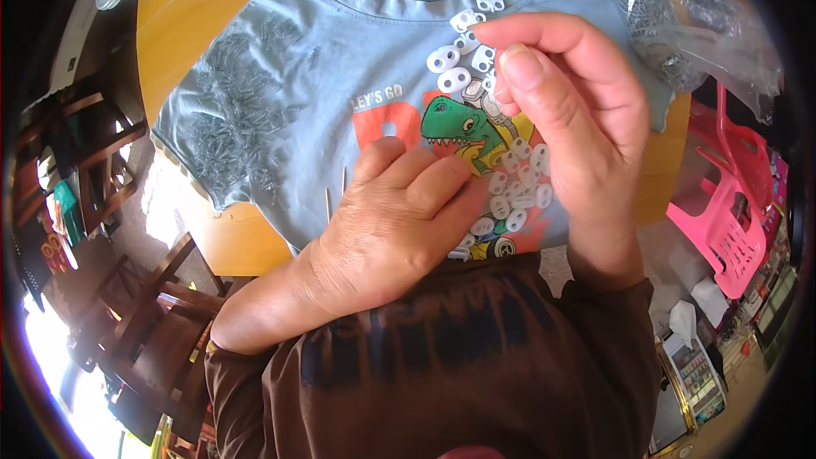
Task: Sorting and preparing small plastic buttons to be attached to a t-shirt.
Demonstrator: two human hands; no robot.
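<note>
A light blue T-shirt with a green dinosaur print lies spread out before me. My left hand rests low over the print, fingers curled inward; whatever they hold is hidden beneath. Raised over the shirt's right side, my right hand has its thumb and forefinger brought together, and I cannot make out anything between them. Small white plastic pieces with two holes lie in a trail past its fingertips. More white pieces are clustered between the hands. Two thin metal pins lie beside my left hand.
Many small metal screws are spread over the shirt's left sleeve. Clear plastic bags with metal pieces sit at the upper right of the wooden table. A pink plastic chair stands right, dark wooden chairs left.
</note>
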